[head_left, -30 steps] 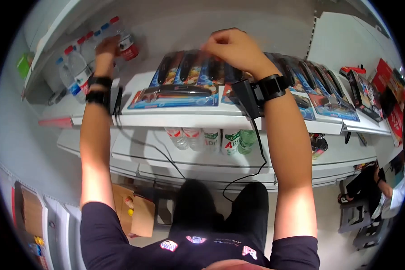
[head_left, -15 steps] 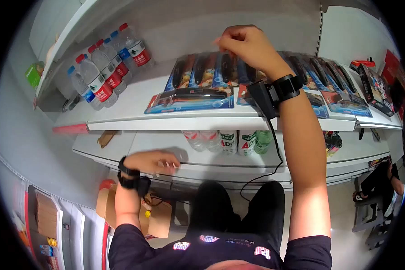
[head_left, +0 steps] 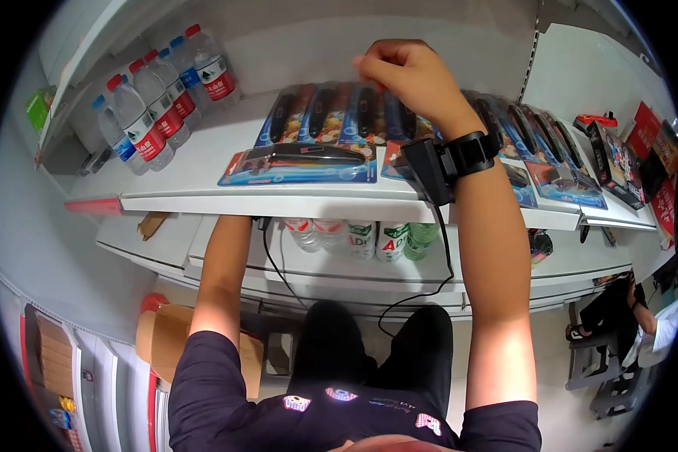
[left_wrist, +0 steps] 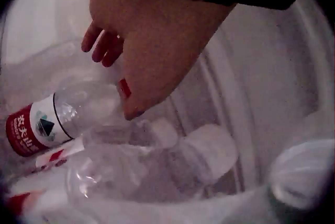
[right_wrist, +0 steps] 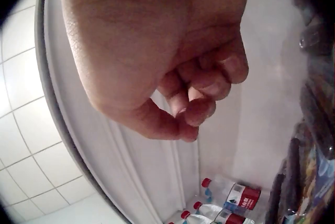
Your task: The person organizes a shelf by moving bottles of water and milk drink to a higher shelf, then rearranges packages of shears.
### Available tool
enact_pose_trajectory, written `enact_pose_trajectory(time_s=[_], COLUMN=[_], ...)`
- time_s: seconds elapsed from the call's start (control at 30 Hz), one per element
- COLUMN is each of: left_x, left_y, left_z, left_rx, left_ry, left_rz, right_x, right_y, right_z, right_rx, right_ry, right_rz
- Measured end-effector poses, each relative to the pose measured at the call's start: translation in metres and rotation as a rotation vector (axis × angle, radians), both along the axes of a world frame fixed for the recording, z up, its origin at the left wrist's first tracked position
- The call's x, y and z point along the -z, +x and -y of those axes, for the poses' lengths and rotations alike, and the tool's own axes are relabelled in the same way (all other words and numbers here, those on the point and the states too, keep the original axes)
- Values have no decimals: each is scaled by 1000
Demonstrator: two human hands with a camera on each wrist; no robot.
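My left hand is under the upper shelf's edge in the head view, with only the forearm showing. In the left wrist view the hand is beside the red cap of a clear bottle, thumb at the cap and several fingers hanging loosely above the bottle; part of the grasping side is hidden. My right hand hovers over the rear ends of packaged black-handled tools. The right wrist view shows this hand with fingers loosely curled, thumb near the fingertips, and nothing visible held.
Red- and blue-capped bottles stand at the upper shelf's left. A flat package lies near the shelf edge. Green-labelled bottles stand below. A cardboard box is on the floor, and a seated person is at the right.
My left hand has moved from the upper-shelf bottles, down past the shelf front, then in under the upper shelf. My right hand stays raised over the packages. The head view has shifted slightly.
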State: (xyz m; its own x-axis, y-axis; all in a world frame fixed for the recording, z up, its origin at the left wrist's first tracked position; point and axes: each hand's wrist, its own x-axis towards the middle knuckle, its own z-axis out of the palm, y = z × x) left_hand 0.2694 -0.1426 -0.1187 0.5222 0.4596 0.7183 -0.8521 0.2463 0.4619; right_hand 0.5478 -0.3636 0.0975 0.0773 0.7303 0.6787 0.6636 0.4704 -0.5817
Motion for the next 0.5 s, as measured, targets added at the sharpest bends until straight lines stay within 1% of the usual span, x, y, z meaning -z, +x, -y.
enact_pose_trajectory(time_s=[0.1,0.2,0.27,0.33,0.37,0.4,0.43,0.47,0.5], left_x=[15,31,44,69,74,62,37,25,28], left_y=[-4,-14,-29,-51,-57,-49,-33,-22,-19], left_z=[-25,-50,-69,-96,-100,-84,-49,-27,-22], left_rx=[-3,-26,-54,-94,-101,-101,-7,87,86], left_ry=[-70,-108,-134,-165,-177,-177,-139,-100,-100], left_rz=[-21,-49,-64,-79,-98,-97,-123,-148,-148], right_x=[3,1,1,1,1,1,0,1,2], right_y=[5,2,2,2,2,2,2,3,3], right_z=[-7,-2,-4,-4,-4,-3,-4,-5,-6], right_rx=[-18,-33,-29,-25,-23,-20,-20,-21,-22], right_ry=[33,11,15,21,17,11,12,22,32], right_rz=[14,8,9,12,8,4,6,9,11])
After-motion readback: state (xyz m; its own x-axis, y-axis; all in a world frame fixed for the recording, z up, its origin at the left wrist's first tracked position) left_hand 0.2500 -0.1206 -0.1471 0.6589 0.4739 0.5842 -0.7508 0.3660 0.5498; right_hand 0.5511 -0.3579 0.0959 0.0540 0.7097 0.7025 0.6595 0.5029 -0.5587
